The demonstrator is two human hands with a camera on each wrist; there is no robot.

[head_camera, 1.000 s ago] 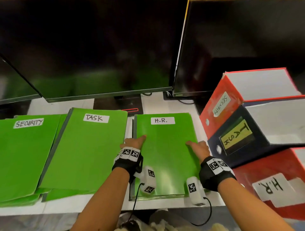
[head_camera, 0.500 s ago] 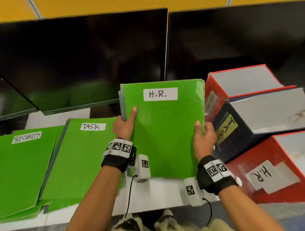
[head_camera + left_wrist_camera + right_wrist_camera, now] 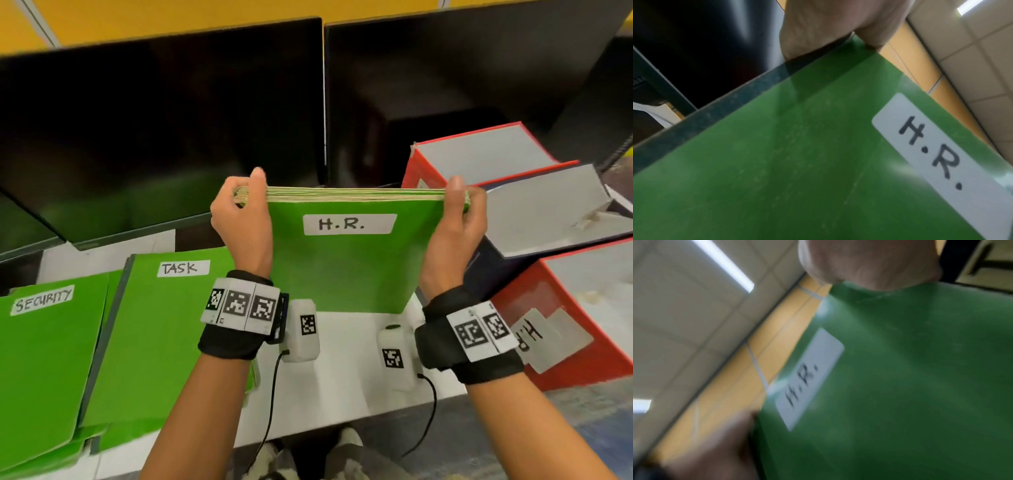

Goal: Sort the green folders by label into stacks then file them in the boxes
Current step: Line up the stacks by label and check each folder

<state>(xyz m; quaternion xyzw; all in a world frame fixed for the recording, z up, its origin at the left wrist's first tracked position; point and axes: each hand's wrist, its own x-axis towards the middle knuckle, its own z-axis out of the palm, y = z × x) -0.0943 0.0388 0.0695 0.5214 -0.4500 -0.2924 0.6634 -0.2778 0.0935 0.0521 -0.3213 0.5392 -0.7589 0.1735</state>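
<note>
A stack of green folders labelled H.R. [image 3: 342, 270] stands upright above the white desk, label toward me. My left hand [image 3: 245, 212] grips its upper left corner and my right hand [image 3: 454, 219] grips its upper right corner, thumbs on the near face. The same stack fills the left wrist view [image 3: 797, 162] and the right wrist view [image 3: 910, 378]. Two more green stacks lie flat at the left: TASK [image 3: 161, 342] and SECURITY [image 3: 44, 359]. A red box marked H.R. [image 3: 548, 329] sits at the right, nearest me.
Behind the H.R. box stand a dark blue box [image 3: 548, 212] and another red box [image 3: 479, 154], all with open tops. Two dark monitors [image 3: 171, 120] rise at the back of the desk [image 3: 342, 377]. The desk's front edge runs just below my wrists.
The H.R. stack went from flat on the desk to lifted and upright. My hands slid from its sides up to its top corners, and it moved a little to the right.
</note>
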